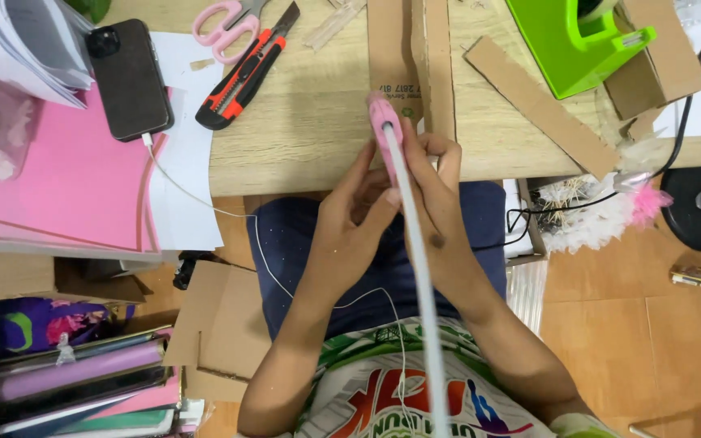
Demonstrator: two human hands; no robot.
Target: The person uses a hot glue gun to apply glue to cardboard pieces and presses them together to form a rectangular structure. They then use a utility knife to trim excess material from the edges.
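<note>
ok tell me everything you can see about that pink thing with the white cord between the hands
The pink tool is a small, smooth, plastic-looking piece with a rounded tip pointing away from the person, lying at the front edge of the wooden table against a cardboard strip. A thick white cord runs from its near end straight back toward the person's torso. The left hand and right hand flank it, fingers touching the cord just behind the pink part.

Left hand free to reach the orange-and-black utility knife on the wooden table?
Probably yes. The left hand holds nothing visible, and only bare wooden table lies between it and the orange-and-black utility knife; nothing blocks the way.
</note>
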